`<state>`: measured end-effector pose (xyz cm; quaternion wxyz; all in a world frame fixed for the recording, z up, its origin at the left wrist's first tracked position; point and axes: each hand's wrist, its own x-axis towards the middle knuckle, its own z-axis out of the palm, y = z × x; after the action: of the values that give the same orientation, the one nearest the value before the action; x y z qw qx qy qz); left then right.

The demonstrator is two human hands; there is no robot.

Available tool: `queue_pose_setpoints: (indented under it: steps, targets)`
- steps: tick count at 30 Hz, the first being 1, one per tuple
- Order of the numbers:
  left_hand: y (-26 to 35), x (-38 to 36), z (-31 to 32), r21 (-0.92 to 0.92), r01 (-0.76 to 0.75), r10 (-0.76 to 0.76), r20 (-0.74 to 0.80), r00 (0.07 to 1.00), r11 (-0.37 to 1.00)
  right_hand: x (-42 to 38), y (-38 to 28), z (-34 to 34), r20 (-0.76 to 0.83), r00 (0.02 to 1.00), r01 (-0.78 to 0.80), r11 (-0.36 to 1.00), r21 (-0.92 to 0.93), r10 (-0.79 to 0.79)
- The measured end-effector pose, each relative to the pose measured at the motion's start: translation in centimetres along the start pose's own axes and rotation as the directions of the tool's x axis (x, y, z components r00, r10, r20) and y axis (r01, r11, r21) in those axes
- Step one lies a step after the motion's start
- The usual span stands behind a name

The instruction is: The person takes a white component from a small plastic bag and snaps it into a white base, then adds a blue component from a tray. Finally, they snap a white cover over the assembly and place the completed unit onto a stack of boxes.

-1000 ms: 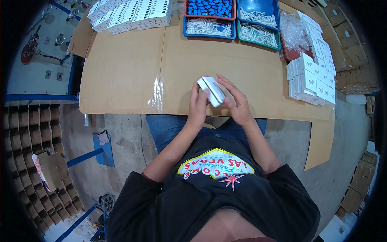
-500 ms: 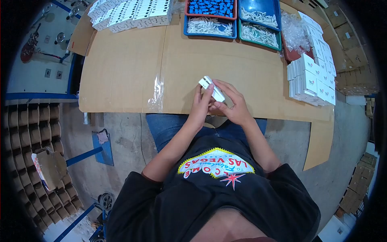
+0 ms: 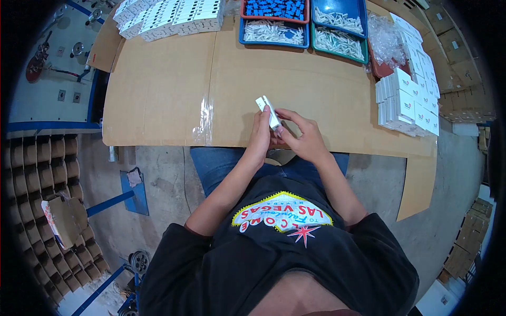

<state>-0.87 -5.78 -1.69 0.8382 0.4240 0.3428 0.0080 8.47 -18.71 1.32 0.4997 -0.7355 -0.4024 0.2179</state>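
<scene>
A small white box-shaped piece [image 3: 269, 114] is held between my two hands over the near edge of the cardboard-covered table [image 3: 158, 95]. Its upper end points away from me and leans left, with small dark marks on that end. My left hand [image 3: 258, 138] is closed around its left side, the thumb lying along the top face. On the other side, my right hand [image 3: 304, 138] pinches the lower end with thumb and bent fingers. Fingers cover part of the piece, so its exact kind does not show.
White units with dark openings [image 3: 182, 18] stand in rows at the back left. Trays hold blue pieces [image 3: 276, 9] and white slim parts [image 3: 274, 32]. Clear plastic bags [image 3: 387, 42] lie beside stacked white boxes [image 3: 406, 102] on the right. A cardboard flap [image 3: 419, 189] hangs at the front right.
The white piece has shifted slightly left and turned a little more upright. My right hand's fingers have moved lower along it, while my left hand keeps its hold.
</scene>
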Motion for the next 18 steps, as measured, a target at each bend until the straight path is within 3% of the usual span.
queue_pose_setpoints:
  steps: [2,9,12,14,18]
  targets:
    - [0.8,-0.9,1.0,0.069,-0.088,0.094,-0.083,0.992,0.994,0.0,-0.6,0.3,-0.054,0.998,0.019,0.994,-0.112,-0.025]
    - [0.2,-0.2,0.9,-0.028,-0.2,0.199,-0.047,0.979,0.979,-0.1,-2.4,0.9,-0.022,0.999,-0.039,0.995,-0.095,0.038]
    - [0.3,-0.3,1.1,0.002,-0.229,0.229,-0.008,0.973,0.973,-0.1,-2.5,1.5,-0.088,0.996,-0.006,0.995,-0.097,-0.003]
    - [0.2,-0.3,1.3,0.05,-0.301,0.303,-0.031,0.953,0.952,0.0,-3.1,1.2,0.025,0.991,-0.131,0.985,-0.108,0.135]
    - [0.0,-0.1,0.8,0.136,-0.29,0.297,-0.032,0.954,0.947,-0.3,-2.2,1.6,0.016,0.999,-0.034,0.986,-0.161,0.037]
